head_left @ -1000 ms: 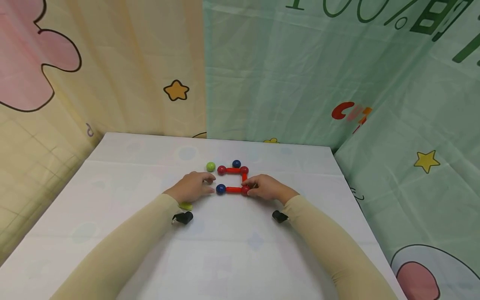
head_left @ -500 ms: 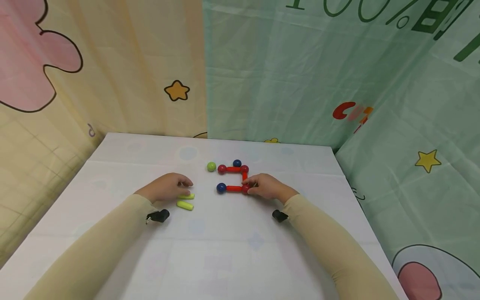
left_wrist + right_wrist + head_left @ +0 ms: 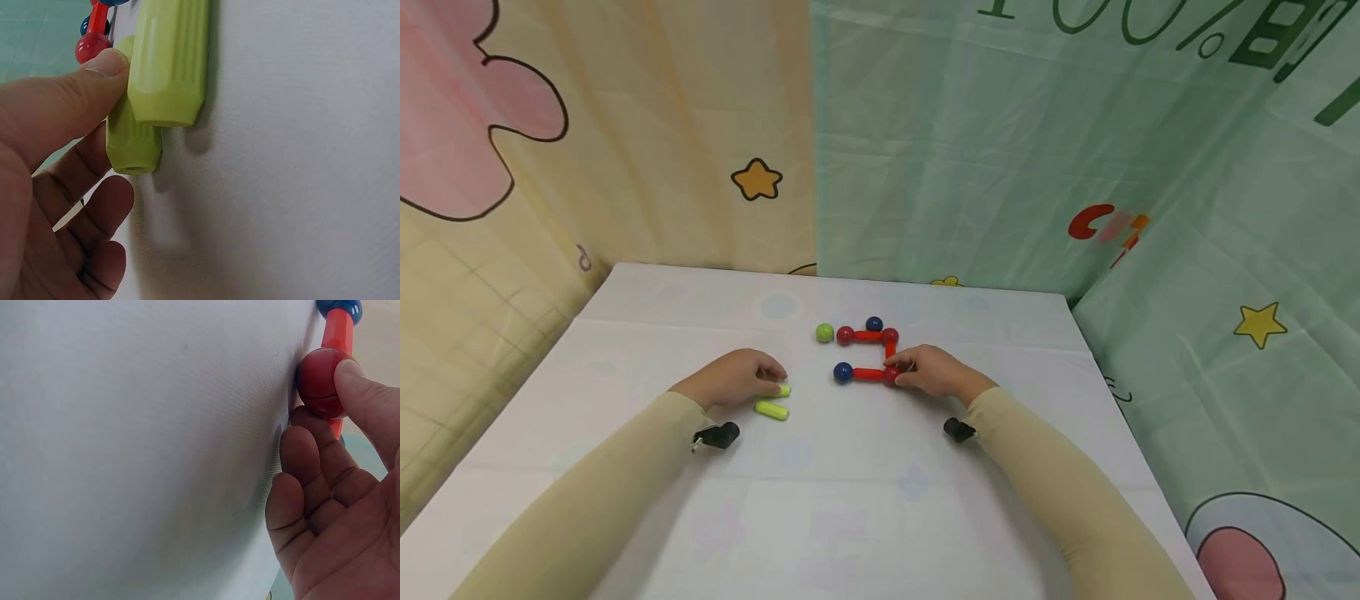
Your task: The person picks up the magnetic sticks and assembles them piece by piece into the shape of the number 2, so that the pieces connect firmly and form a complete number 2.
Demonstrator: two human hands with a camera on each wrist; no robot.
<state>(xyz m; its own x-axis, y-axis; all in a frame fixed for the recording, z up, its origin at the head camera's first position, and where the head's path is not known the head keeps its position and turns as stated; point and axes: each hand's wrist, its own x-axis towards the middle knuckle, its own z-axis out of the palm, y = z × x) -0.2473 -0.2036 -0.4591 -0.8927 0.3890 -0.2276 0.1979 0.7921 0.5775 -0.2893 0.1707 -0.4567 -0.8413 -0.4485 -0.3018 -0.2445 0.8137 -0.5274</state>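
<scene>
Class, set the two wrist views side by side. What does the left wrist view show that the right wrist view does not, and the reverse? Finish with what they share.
Only the left wrist view shows the left hand, pinching a green rod, and a second green rod nearer the camera.

Only the right wrist view shows the right hand, its thumb and a finger holding a red ball.

Both show red and blue balls, a red rod and the white tabletop; the blue ball is cut off by the right view's edge.
</scene>
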